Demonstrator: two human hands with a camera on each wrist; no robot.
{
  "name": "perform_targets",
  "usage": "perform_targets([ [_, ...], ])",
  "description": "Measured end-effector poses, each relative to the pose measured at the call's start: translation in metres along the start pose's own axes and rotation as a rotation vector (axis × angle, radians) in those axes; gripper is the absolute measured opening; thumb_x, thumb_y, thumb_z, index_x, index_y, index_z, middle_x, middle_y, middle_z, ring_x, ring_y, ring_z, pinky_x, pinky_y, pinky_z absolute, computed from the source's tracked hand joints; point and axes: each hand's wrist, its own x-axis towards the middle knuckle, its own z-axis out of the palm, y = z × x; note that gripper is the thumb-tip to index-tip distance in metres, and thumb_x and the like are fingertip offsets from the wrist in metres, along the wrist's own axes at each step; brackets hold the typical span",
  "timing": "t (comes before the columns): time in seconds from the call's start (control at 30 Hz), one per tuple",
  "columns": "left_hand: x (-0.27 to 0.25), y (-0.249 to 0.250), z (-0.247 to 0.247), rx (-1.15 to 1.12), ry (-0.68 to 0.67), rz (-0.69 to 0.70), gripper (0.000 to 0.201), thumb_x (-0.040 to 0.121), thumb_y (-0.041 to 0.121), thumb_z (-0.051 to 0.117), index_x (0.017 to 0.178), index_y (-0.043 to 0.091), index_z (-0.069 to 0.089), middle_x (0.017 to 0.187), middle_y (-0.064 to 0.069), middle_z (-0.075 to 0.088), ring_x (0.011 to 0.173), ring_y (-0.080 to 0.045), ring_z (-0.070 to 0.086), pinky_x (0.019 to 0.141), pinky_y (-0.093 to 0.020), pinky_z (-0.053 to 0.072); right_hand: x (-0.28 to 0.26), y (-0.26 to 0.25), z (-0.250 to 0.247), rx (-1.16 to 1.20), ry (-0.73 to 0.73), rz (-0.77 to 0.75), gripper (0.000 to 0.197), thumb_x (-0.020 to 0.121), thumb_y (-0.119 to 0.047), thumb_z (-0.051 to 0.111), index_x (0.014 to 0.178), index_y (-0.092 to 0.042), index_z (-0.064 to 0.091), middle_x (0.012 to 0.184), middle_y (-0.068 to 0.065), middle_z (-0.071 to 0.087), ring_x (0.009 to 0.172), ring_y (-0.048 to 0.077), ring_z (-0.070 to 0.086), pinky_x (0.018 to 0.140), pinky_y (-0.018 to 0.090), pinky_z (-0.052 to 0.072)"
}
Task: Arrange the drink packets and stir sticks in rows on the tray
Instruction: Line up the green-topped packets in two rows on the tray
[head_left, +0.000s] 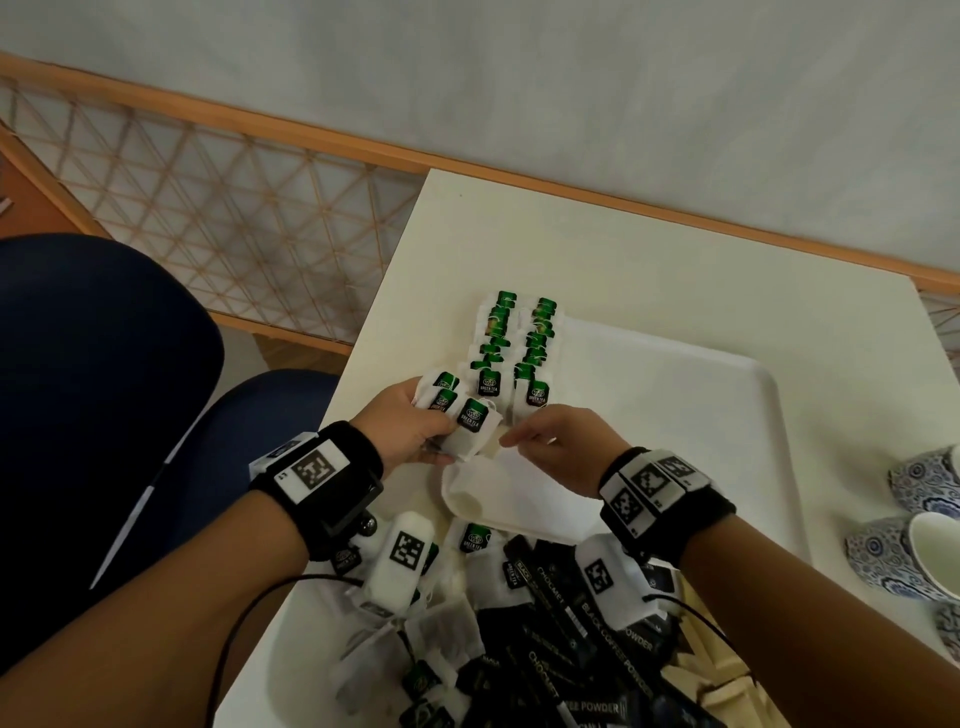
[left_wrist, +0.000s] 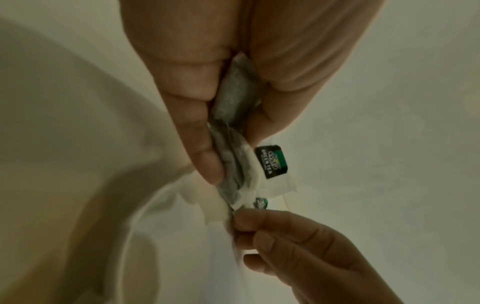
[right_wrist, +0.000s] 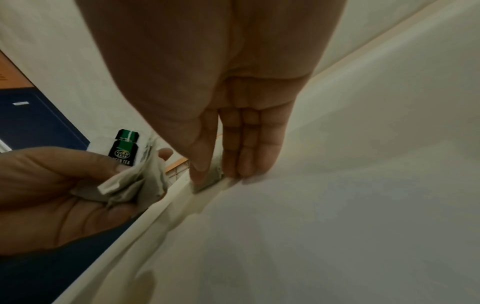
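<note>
Two rows of green tea bags (head_left: 514, 353) lie on the left part of the white tray (head_left: 769, 395). My left hand (head_left: 441, 441) hovers over the tray's near left corner and grips a small bunch of tea bags (head_left: 467, 421); the left wrist view shows its fingers curled round these tea bags (left_wrist: 233, 164). My right hand (head_left: 519, 436) meets it from the right, thumb and fingertips (right_wrist: 200, 174) pinching the corner of one bag from that bunch. A pile of drink packets (head_left: 545, 623) lies below my wrists, with pale wooden stir sticks (head_left: 711, 670) at its right.
The pile sits in a white container (head_left: 280, 639) at the table's near edge. Blue-patterned cups (head_left: 914, 556) stand at the right of the cream table (head_left: 571, 249). A navy chair (head_left: 104, 364) and a lattice railing are to the left. The tray's right half is bare.
</note>
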Motion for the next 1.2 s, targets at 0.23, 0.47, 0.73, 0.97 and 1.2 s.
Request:
perform_targets([
  [0.23,-0.005,-0.001,0.005,-0.010,0.008,0.061,0.024,0.085,-0.007,0.062,0.092,0.015,0.061,0.086,-0.010,0.068,0.071,-0.023,0.065,0.054,-0.030,0.059,-0.003,-0.017,-0.011,0.273,0.187,-0.028,0.014,0.091,-0.043,0.055,0.091,-0.034,0.067,0.082,-0.005,0.070,0.079,0.014,0.064,0.076,0.033,0.055],
  [0.47,-0.010,-0.001,0.003,-0.047,-0.003,0.086,0.025,0.079,-0.004,0.070,0.098,0.012,0.065,0.079,-0.008,0.071,0.065,-0.023,0.067,0.060,-0.032,0.059,-0.003,-0.031,-0.018,0.249,0.152,-0.036,0.025,0.083,-0.024,0.070,0.107,-0.030,0.067,0.067,-0.005,0.067,0.061,-0.003,0.059,0.067,0.019,0.049],
  [0.73,-0.011,0.001,-0.026,-0.199,0.140,0.143,0.029,0.083,-0.015,0.056,0.095,0.010,0.063,0.090,-0.011,0.066,0.075,-0.023,0.066,0.057,-0.029,0.059,-0.001,-0.028,-0.022,0.086,0.044,-0.058,0.016,0.085,-0.017,0.065,0.095,-0.025,0.075,0.092,-0.003,0.073,0.088,0.012,0.065,0.084,0.025,0.051],
  [0.97,-0.005,0.009,-0.036,-0.234,0.153,0.235,0.033,0.084,-0.015,0.056,0.098,0.013,0.066,0.092,-0.006,0.069,0.079,-0.019,0.069,0.065,-0.030,0.060,0.025,-0.034,-0.016,0.025,0.036,-0.065,0.015,0.088,-0.020,0.062,0.095,-0.028,0.073,0.075,-0.024,0.058,0.070,-0.003,0.055,0.059,0.004,0.038],
  [1.2,0.001,0.009,-0.029,-0.234,0.136,0.216,0.032,0.083,-0.012,0.060,0.111,0.004,0.063,0.101,-0.015,0.067,0.083,-0.025,0.068,0.062,-0.030,0.059,0.045,-0.029,-0.014,0.094,0.182,-0.014,0.014,0.090,-0.019,0.060,0.095,-0.026,0.071,0.072,-0.020,0.059,0.069,-0.003,0.054,0.059,0.004,0.037],
])
